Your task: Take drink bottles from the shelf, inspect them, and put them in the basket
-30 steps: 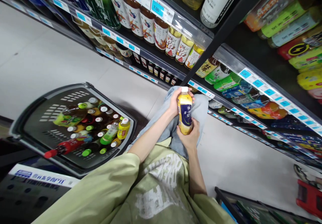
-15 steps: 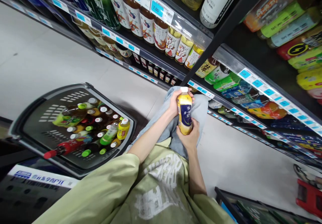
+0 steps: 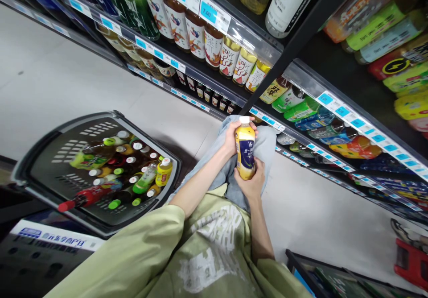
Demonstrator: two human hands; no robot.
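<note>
A yellow drink bottle (image 3: 245, 151) with a white cap and a dark blue label is held upright over my lap, its label facing me. My left hand (image 3: 231, 136) is closed around its upper part, with fingertips showing past the far edge near the neck. Lower down, my right hand (image 3: 252, 178) grips the base, the thumb and palm against its side. Part of the bottle's back and several fingers are hidden behind it.
On the left stands a grey shopping basket (image 3: 67, 130) with many drink bottles inside. Shelves of bottled drinks (image 3: 214, 46) run across the front and right, with price tags along their edges. A red object (image 3: 411, 260) is at the lower right, beside a shoe.
Almost nothing differs. Both hands keep the same hold on the bottle, and the basket stays put. At the far right, the shoe and red object shift slightly.
</note>
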